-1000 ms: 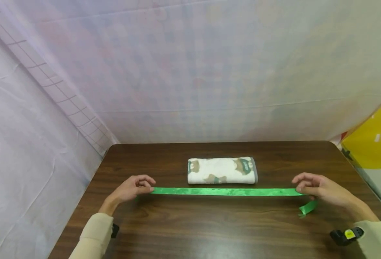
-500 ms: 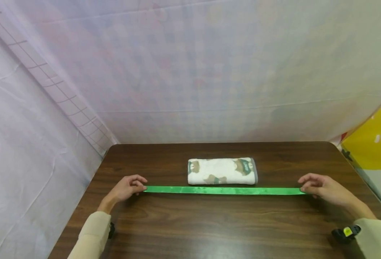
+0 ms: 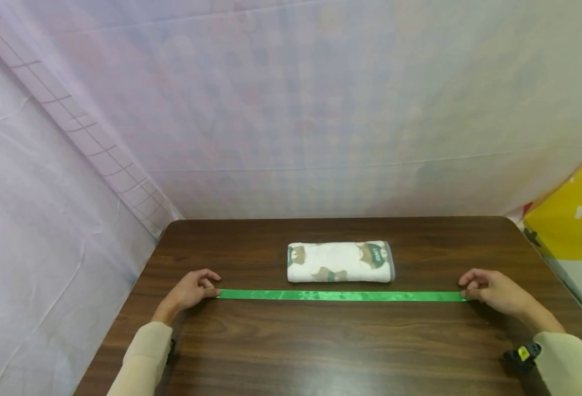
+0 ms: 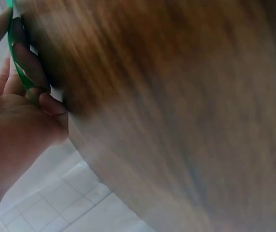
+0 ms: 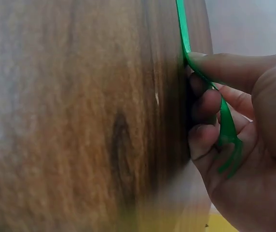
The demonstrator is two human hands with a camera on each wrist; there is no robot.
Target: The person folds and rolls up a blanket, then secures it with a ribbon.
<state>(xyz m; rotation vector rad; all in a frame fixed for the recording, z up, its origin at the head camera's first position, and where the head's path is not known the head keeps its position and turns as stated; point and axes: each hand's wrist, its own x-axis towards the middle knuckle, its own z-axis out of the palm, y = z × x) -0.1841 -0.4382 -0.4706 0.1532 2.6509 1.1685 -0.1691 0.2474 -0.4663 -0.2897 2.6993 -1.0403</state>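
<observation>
A shiny green ribbon (image 3: 340,295) stretches straight across the table between my two hands. My left hand (image 3: 192,290) pinches its left end between thumb and fingers. At the other end my right hand (image 3: 494,291) pinches it the same way. In the right wrist view the ribbon's loose tail (image 5: 228,123) runs behind the thumb into the palm, where its tip is frayed or split. The left wrist view shows a short piece of ribbon (image 4: 20,70) passing between the fingers. Just behind the ribbon lies a folded white towel (image 3: 339,263) with brown bears and a grey edge.
All this is on a dark brown wooden table (image 3: 320,352) with rounded far corners. Pale cloth (image 3: 291,110) hangs behind it and at the left. A yellow patterned sheet (image 3: 575,220) hangs at the right side.
My hands have spread apart, the left moving left and the right slightly right, so a longer stretch of ribbon shows. The tail below my right hand has gone from the head view.
</observation>
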